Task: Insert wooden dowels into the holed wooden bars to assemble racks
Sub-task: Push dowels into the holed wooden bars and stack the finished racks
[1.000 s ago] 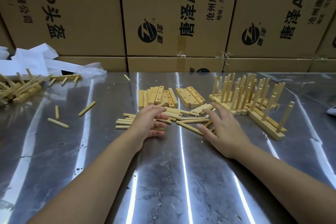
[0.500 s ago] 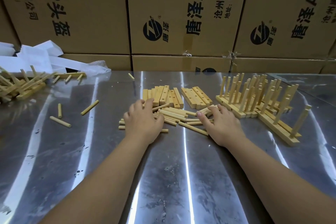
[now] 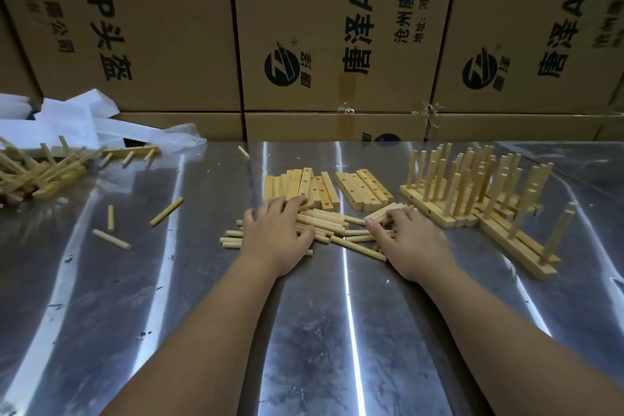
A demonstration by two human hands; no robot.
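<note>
A loose pile of wooden dowels (image 3: 324, 224) lies in the middle of the metal table (image 3: 314, 331). My left hand (image 3: 275, 235) lies palm down on the pile's left part, fingertips reaching the near ends of the holed bars (image 3: 300, 187). My right hand (image 3: 410, 240) lies palm down on the pile's right part, fingers bent over dowels; whether it grips one is hidden. A second group of holed bars (image 3: 364, 189) lies just beyond. Finished racks (image 3: 472, 186) with upright dowels stand to the right.
Three stray dowels (image 3: 111, 239) lie at the left. More assembled racks (image 3: 37, 169) are heaped at the far left beside white plastic bags (image 3: 84, 121). Stacked cardboard boxes (image 3: 337, 37) wall off the table's back edge.
Both hands have moved forward onto the dowel pile, the left reaching up to the holed bars. The camera has come closer to the table.
</note>
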